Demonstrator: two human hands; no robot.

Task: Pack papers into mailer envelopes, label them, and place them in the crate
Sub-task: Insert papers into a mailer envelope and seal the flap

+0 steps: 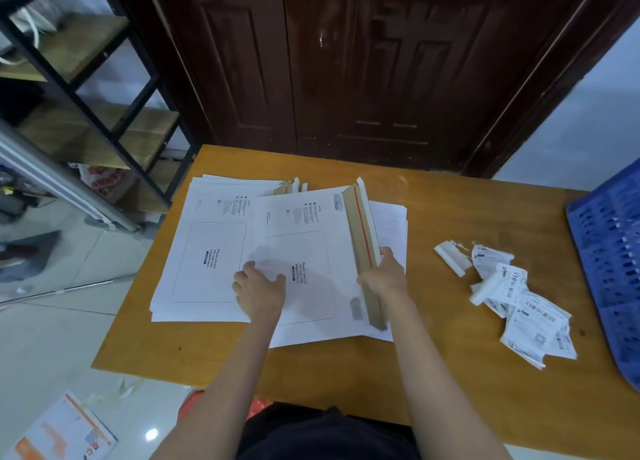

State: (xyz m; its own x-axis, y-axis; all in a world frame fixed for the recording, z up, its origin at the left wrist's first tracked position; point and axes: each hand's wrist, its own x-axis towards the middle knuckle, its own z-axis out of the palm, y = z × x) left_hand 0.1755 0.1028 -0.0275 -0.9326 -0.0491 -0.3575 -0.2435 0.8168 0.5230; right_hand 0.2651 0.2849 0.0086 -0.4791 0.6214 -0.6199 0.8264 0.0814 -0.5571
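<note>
Head view shows my left hand [259, 288] lying flat, fingers spread, on the face of the top mailer envelope [304, 262], pressing it to the tabletop [450, 373]. My right hand [384, 272] pinches the envelope's raised brown flap [363, 238] at its near half, thumb on one side and fingers behind. The envelope looks like stiff white card: light, flat, slick on its printed face, so I judge it slides easily unless pinned, and the flap edge is the natural place to hold it. A red tear strip runs along the flap, which I should not crease.

Loose papers [391, 224] lie under the envelope's right edge; how many, I cannot tell. Whether any sheet is already inside is hidden. To the left sits a stack of empty mailers [204, 251], partly covered by the one I hold. Right of me, well apart, lies a crumpled pile of shipping labels [526, 307] and peeled backing strips [450, 257]; their print is too small to read. The blue crate [609, 251] is cut off by the frame's right edge.
</note>
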